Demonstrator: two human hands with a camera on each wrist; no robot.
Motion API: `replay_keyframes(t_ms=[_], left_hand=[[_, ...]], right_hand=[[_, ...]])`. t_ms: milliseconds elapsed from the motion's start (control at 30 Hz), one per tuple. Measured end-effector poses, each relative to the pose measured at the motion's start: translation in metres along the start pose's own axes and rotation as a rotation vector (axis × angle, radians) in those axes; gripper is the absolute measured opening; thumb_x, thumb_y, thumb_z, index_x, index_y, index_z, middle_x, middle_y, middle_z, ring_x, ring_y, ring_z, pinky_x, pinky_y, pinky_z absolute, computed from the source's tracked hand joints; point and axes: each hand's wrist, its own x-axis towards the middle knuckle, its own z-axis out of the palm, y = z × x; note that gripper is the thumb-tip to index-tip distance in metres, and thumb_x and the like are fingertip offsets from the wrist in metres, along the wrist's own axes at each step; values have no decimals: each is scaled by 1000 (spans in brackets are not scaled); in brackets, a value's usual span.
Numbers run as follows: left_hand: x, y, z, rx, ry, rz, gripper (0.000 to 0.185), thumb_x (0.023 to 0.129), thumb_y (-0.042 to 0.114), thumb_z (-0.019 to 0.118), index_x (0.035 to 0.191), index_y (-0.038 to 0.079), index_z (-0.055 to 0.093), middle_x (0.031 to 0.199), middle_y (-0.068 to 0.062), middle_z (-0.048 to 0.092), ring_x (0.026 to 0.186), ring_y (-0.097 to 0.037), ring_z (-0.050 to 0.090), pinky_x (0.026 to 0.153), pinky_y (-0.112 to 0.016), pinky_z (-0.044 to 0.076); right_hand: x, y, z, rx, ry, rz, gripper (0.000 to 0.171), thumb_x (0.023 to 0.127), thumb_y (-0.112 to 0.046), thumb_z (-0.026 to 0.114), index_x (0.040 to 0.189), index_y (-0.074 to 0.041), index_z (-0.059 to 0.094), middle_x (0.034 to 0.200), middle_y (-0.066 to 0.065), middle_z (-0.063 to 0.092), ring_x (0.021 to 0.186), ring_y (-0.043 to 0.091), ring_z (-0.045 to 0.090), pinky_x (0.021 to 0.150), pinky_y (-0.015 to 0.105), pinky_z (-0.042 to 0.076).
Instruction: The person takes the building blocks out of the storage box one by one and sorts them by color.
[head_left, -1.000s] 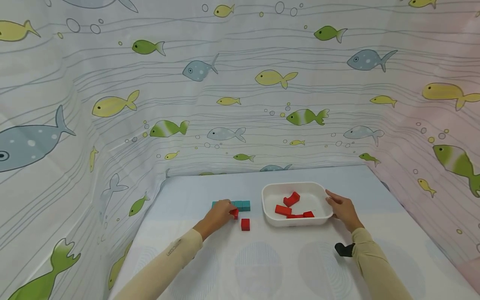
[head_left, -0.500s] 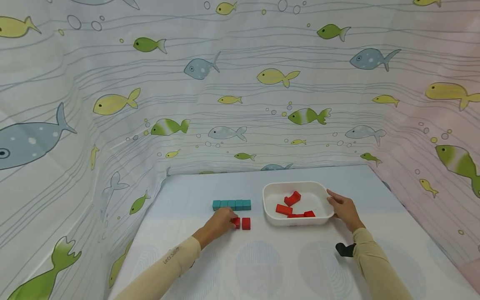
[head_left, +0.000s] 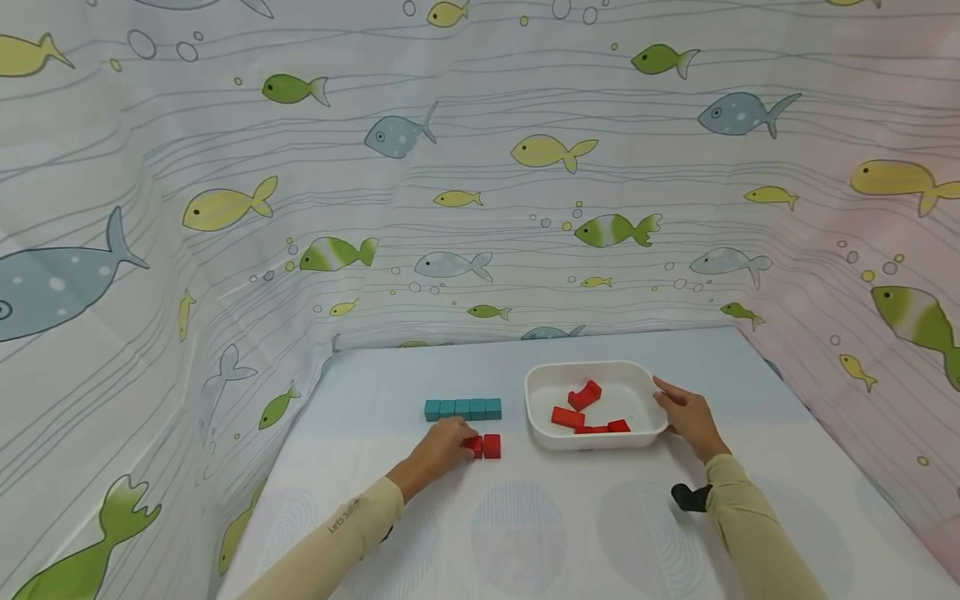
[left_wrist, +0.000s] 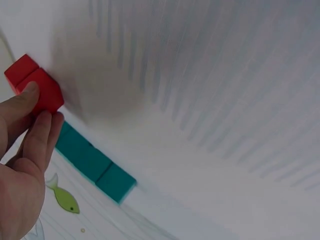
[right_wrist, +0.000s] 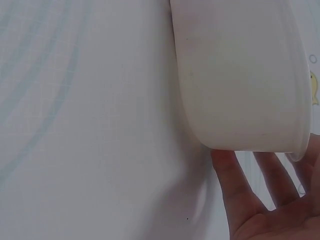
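On the table, the left hand [head_left: 442, 444] pinches a red cube [head_left: 474, 445] between thumb and fingertips and holds it against a second red cube [head_left: 492, 446], so the two sit side by side just in front of a row of teal cubes [head_left: 462, 409]. The right hand [head_left: 686, 417] rests against the right end of a white tray [head_left: 596, 438], fingers fairly straight along its wall and rim rather than curled around it.

Judging by the layout, the teal row looks finished — five cubes in a line — while the red row has only just started with two. Several red pieces [head_left: 581, 412] lie in the tray, some of them not plain cubes, so most of the red work seems left to do.

The left wrist view shows what the head view cannot: the fingertips [left_wrist: 35, 107] pressed on the red cube's faces, with the teal row [left_wrist: 92, 162] just beyond. The right wrist view shows the tray's outer wall [right_wrist: 240, 80] from below and the fingers [right_wrist: 235, 185] spread under its rim, but nothing of what is inside — only the head view shows that.
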Motion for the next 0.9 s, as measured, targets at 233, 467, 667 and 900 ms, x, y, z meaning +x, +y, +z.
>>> replay_keyframes(t_ms=[233,467,667,900], left_hand=[[-1,2,2,-4,11,-9,34,82,10,79,115,3,72,94,-3,65,85,-14,56,73,-22,52],[-3,1,5,-20,26,9,33,82,10,79,114,2,72,95,-5,65,85,-15,58,75,-24,53],[-4,4,4,-13,28,-10,34,83,12,78,114,2,72,97,-6,66,87,-16,59,77,-26,54],[-6,6,3,10,40,3,40,81,14,81,117,3,70,101,-6,67,91,-18,61,79,-27,55]], right_hand=[[0,-1,0,2,-7,14,52,101,-31,53,149,-17,39,149,22,38,121,36,51,78,32,57],[1,-2,1,-9,-8,20,52,101,-31,53,149,-18,39,148,23,39,120,36,52,79,33,57],[0,0,0,9,-11,13,52,101,-32,54,149,-18,39,149,22,38,122,37,50,79,32,56],[-1,-1,0,11,-8,-2,51,101,-30,53,149,-18,39,149,22,38,121,36,50,76,27,56]])
